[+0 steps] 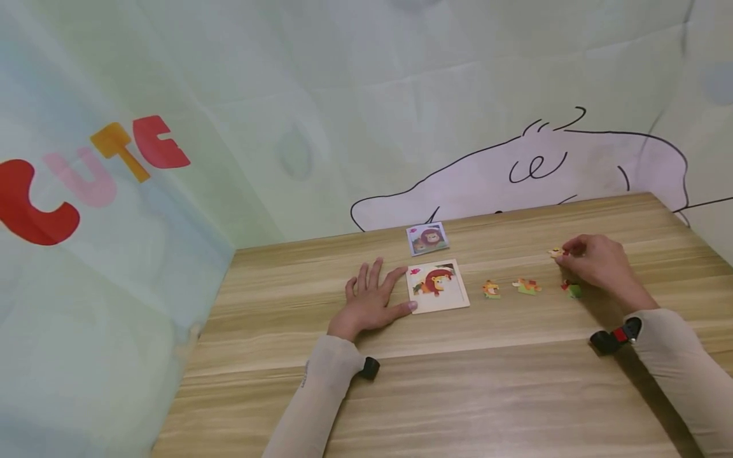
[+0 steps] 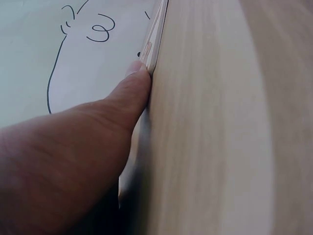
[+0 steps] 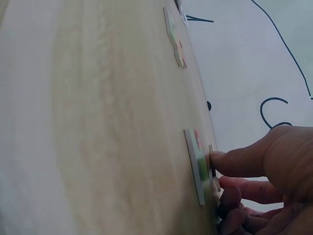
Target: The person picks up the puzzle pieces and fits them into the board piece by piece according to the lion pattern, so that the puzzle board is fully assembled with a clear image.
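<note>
A square jigsaw puzzle board (image 1: 452, 301) with part of a lion picture filled in lies on the table. Its left edge is touched by the thumb and forefinger of my left hand (image 1: 369, 305), whose fingers are spread on the tabletop. The thumb also shows against the board's edge in the left wrist view. To the right, my right hand (image 1: 601, 261) pinches a small puzzle piece (image 1: 555, 253) between thumb and fingers. Just below that hand lies a green and red puzzle piece (image 1: 572, 291), which appears close by in the right wrist view as well.
Two more loose pieces, an orange one (image 1: 490, 290) and an orange-green one (image 1: 527, 286), lie between board and right hand. Behind the board is a lion picture card (image 1: 427, 239). The wooden table (image 1: 458, 394) meets a printed curtain (image 1: 321, 127) at its back edge.
</note>
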{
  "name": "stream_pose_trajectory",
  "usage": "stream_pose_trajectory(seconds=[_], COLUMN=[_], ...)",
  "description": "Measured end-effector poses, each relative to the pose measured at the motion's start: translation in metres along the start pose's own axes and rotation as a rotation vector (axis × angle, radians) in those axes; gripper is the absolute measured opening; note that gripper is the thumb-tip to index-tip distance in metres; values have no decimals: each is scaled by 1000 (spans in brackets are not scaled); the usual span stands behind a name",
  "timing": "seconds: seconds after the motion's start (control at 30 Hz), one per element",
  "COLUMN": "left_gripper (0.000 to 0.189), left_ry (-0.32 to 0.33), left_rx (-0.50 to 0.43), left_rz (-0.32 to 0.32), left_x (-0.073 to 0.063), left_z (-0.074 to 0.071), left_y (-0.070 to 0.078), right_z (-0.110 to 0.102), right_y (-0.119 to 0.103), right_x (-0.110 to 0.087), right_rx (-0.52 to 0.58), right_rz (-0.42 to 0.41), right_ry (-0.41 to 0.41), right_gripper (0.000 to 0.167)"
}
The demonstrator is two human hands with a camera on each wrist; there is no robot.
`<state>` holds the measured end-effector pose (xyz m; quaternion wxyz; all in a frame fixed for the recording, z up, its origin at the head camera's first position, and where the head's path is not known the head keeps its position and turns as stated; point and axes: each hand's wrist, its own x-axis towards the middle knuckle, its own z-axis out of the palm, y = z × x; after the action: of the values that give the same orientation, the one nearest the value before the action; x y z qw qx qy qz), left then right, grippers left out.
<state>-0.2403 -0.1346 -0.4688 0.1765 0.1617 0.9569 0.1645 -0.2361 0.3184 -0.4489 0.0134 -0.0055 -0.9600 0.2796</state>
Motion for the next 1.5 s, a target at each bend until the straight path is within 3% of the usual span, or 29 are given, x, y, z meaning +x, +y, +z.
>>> stream_pose_trajectory(seconds=[0.3, 0.57, 0.73, 0.87, 1.23, 1.5], left_gripper=[87, 86, 87, 86, 87, 84], left_ry=[-1, -1, 1, 0, 23, 3], left_rx=[11, 0, 9, 4, 7, 3], left_rz=[-6, -6, 0, 1, 25, 8], left_x=[3, 2, 4, 3, -1, 0], left_z=[1, 1, 3, 3, 2, 0], left_y=[-1, -1, -4, -4, -1, 0], right_z=[3, 4, 6, 8, 17, 26], right_y=[-2, -4, -17, -31, -50, -59], right_x=[-1, 1, -1, -3, 0, 1], right_rx=[39, 92, 209, 320, 407, 477], right_rz=[42, -20, -47, -19, 2, -20], right_ry=[42, 63, 16, -50, -124, -160], right_gripper=[40, 34, 33, 36, 43, 41])
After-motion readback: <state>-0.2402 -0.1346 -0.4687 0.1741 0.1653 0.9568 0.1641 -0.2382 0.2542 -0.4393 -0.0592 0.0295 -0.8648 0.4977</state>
